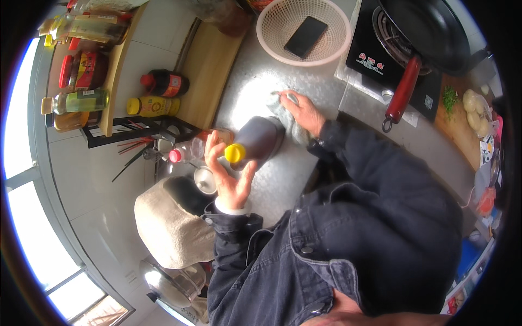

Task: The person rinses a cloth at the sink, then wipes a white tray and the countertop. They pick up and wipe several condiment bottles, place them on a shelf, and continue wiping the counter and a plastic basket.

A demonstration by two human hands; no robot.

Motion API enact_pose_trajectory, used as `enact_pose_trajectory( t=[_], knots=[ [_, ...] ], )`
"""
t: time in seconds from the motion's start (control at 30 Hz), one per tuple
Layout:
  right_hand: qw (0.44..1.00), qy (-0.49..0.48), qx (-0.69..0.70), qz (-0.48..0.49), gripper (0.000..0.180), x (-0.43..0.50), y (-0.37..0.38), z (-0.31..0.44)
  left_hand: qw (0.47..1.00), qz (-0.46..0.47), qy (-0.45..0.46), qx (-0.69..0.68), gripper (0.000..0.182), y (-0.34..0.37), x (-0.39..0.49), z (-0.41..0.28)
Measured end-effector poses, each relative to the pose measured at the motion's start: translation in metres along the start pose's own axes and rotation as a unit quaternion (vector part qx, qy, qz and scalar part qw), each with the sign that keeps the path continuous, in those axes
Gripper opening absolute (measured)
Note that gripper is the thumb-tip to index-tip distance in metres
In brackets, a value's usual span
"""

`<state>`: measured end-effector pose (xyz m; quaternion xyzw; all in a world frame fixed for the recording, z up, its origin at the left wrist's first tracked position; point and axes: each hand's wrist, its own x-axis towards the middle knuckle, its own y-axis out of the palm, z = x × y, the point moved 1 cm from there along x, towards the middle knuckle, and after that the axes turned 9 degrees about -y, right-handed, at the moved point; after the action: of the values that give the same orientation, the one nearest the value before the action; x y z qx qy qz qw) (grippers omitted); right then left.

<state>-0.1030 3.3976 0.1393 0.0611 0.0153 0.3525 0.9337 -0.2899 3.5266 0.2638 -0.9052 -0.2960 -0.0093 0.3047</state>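
A large dark bottle with a yellow cap [257, 140] stands on the metal counter [273, 183]. My left hand [230, 175] is beside its cap, thumb and fingers spread around the bottle's near side; whether they touch it I cannot tell. On the bottle's other side, my right hand [304, 112] holds a grey-green cloth [291, 124] against the counter. Close by my left hand are a clear plastic bottle with a red cap [187, 151] and a small pot lid with a knob [205, 180].
A pink plastic colander [263, 30] holding a smartphone [306, 36] lies ahead. At right are a gas stove [371, 61], a frying pan [432, 32] and a cutting board [456, 130] with food. Wooden shelves [212, 65] with condiment bottles line the left wall.
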Motion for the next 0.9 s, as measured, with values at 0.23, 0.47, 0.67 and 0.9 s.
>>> enact_pose_trajectory(
  t=[0.23,0.47,0.67,0.9],
  knots=[
    [0.929,-0.271,-0.217,0.129,0.033,-0.007,0.048,0.044,0.982,-0.158,0.023,0.099,0.04,0.041,0.004,0.009],
    [0.953,-0.084,-0.263,0.126,0.029,-0.009,0.009,-0.05,0.994,0.051,0.08,-0.049,0.037,0.014,0.012,0.013],
    [0.989,-0.006,-0.004,0.147,0.032,0.002,0.009,0.029,0.995,-0.035,0.022,0.086,0.063,0.01,-0.009,0.002],
    [0.957,-0.033,-0.174,0.231,0.036,-0.011,0.03,0.009,0.995,-0.093,-0.022,0.008,0.043,0.027,-0.023,0.021]
  ],
)
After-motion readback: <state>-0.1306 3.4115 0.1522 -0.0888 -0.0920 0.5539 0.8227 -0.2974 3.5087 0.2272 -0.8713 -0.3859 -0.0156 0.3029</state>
